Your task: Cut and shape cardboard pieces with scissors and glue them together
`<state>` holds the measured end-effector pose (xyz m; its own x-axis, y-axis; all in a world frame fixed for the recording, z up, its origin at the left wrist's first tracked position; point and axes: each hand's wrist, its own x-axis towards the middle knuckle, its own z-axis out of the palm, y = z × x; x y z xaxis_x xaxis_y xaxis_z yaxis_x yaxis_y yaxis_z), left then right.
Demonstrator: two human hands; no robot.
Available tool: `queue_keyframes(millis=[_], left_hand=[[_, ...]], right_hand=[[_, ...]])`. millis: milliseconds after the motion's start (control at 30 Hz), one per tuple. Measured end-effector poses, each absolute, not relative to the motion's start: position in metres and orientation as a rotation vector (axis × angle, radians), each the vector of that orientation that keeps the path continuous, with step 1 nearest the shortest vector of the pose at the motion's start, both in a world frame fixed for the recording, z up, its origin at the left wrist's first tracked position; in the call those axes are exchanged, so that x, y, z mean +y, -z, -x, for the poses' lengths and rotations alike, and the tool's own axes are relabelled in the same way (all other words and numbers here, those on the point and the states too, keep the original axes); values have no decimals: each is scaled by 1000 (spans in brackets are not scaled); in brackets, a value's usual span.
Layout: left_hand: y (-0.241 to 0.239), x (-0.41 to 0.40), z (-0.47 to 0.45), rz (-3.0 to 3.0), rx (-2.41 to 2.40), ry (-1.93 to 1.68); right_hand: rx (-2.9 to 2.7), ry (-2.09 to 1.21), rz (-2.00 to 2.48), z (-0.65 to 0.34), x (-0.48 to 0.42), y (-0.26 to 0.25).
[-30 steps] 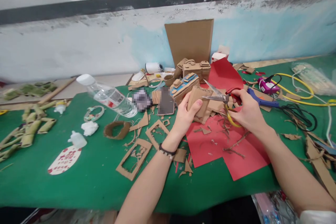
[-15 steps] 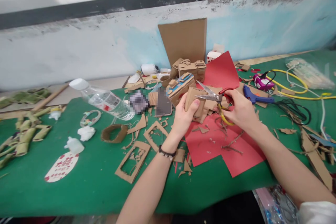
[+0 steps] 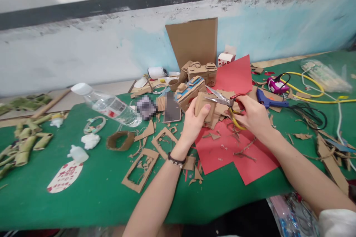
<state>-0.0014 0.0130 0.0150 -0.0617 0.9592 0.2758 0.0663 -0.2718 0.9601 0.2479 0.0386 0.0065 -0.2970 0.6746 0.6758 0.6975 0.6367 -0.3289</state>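
My left hand [image 3: 194, 122] is closed round a brown cardboard piece [image 3: 205, 108], thumb on its front face. My right hand [image 3: 251, 116] grips a pair of scissors [image 3: 224, 100] with red and yellow handles; the blades are slightly apart and point left at the cardboard's upper edge. Both hands hover over a red paper sheet [image 3: 236, 155] strewn with cardboard scraps on the green table [image 3: 91, 189].
Cardboard camera models [image 3: 201, 72] and a phone [image 3: 171, 107] lie just behind my hands. A water bottle [image 3: 107, 103], cardboard frames [image 3: 140, 170] and a cardboard ring [image 3: 121, 140] lie left. A blue glue gun [image 3: 268, 99], yellow cable and black cords sit right.
The view has drifted slightly, so everything sits a little further left and up. The scissors stay at the cardboard's top edge; both hands keep their grips.
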Motion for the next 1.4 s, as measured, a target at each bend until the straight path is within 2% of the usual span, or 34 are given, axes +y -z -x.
queue_keyframes(millis=[1400], left_hand=[[-24, 3, -2, -1740, 1375, -1389]], right_hand=[[-2112, 197, 1192, -244, 41, -2]])
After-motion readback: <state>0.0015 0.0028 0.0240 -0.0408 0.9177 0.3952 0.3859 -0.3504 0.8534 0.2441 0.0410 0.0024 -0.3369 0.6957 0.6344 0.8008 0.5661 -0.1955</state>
